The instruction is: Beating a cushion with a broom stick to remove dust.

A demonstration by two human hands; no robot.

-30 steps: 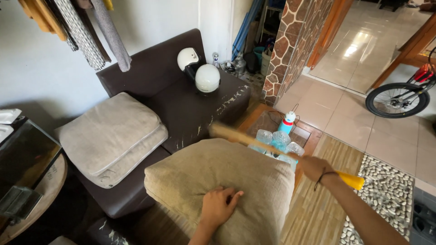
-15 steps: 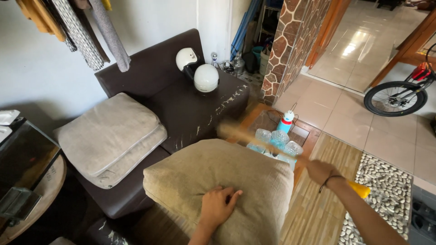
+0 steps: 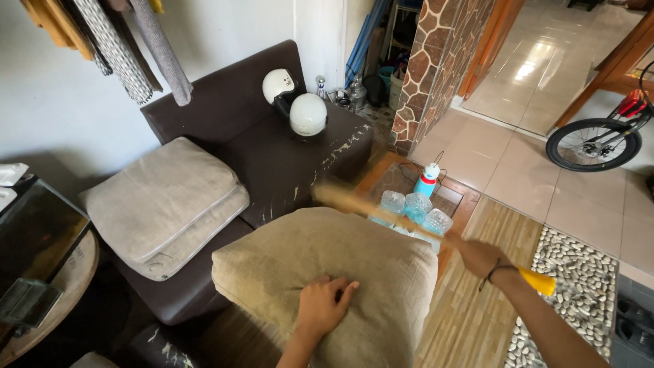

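A tan seat cushion [image 3: 340, 266] stands propped in front of me against the dark brown sofa [image 3: 272, 157]. My left hand [image 3: 321, 305] presses flat on its near face, fingers spread. My right hand [image 3: 481, 256] grips a long wooden stick with a yellow end [image 3: 381, 211], held over the cushion's top right edge; the stick is blurred with motion.
Two more tan cushions [image 3: 163, 204] lie stacked on the sofa's left seat. Two white helmets [image 3: 300, 102] sit on the sofa's far end. Clear water bottles [image 3: 412, 204] stand behind the cushion. A bicycle wheel [image 3: 593, 144] is at right, a pebble strip [image 3: 579, 286] on the floor.
The stick swings back and forth over the cushion's top edge; my right hand has shifted slightly right. My left hand stays pressed on the cushion.
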